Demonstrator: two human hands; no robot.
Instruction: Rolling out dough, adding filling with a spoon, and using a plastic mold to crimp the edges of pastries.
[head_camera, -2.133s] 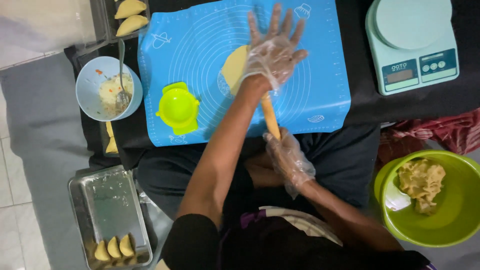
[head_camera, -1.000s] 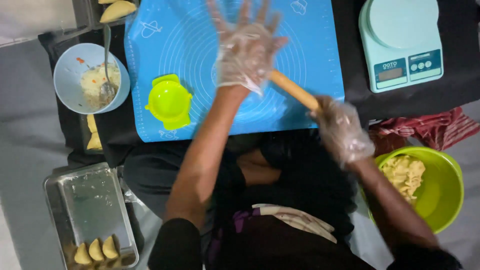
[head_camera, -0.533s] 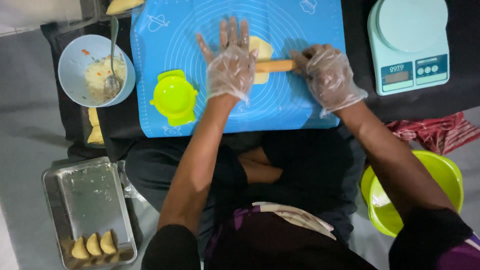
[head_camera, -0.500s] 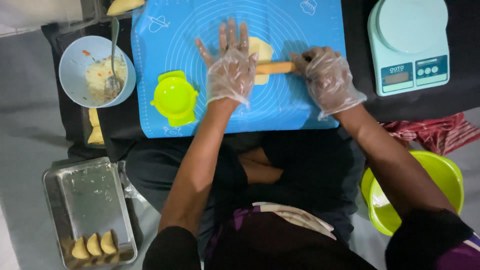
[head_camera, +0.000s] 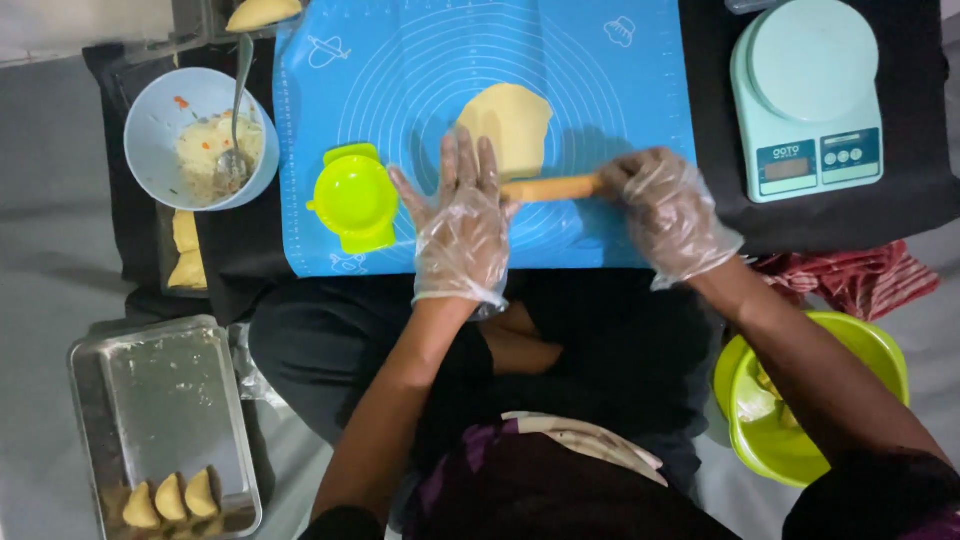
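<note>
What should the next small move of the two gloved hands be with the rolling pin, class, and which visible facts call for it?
Probably push the rolling pin forward over the dough. The left hand lies flat on one end and the right hand on the other, with the pin at the dough's near edge on the blue mat, and the sheet looks uneven in outline.

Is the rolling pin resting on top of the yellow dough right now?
No, the rolling pin lies on the blue mat just below the dough.

Both hands, left hand (head_camera: 462, 228) and right hand (head_camera: 668, 212), wear loose, crinkled clear plastic gloves; forearms bare, dark clothing with purple-and-cream patterned fabric
</note>
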